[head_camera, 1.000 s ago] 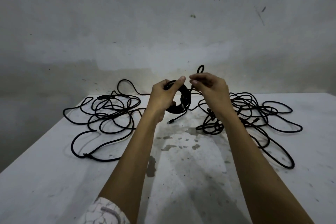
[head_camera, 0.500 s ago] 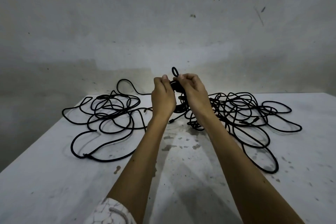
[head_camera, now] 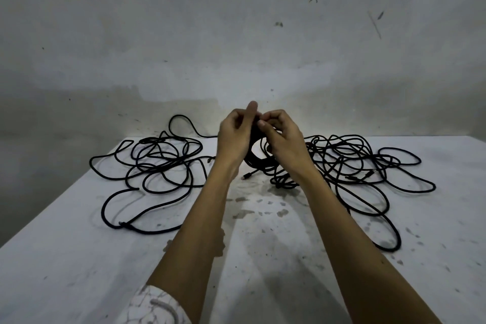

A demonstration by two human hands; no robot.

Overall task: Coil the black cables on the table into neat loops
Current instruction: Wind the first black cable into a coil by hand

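Two loose black tangles (head_camera: pixel 157 166) and (head_camera: pixel 352 166) sprawl mid-frame on the table (head_camera: pixel 65 258). At centre, the left hand (head_camera: pixel 235 137) grips a coil (head_camera: pixel 256 159); the right hand (head_camera: pixel 282 139) apparently pinches its top. Light, limp cable: hold gathered loops together.

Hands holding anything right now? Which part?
Both. The left hand grips the top of a partly wound cable coil; the right hand pinches the cable at the same spot, fingers curled.
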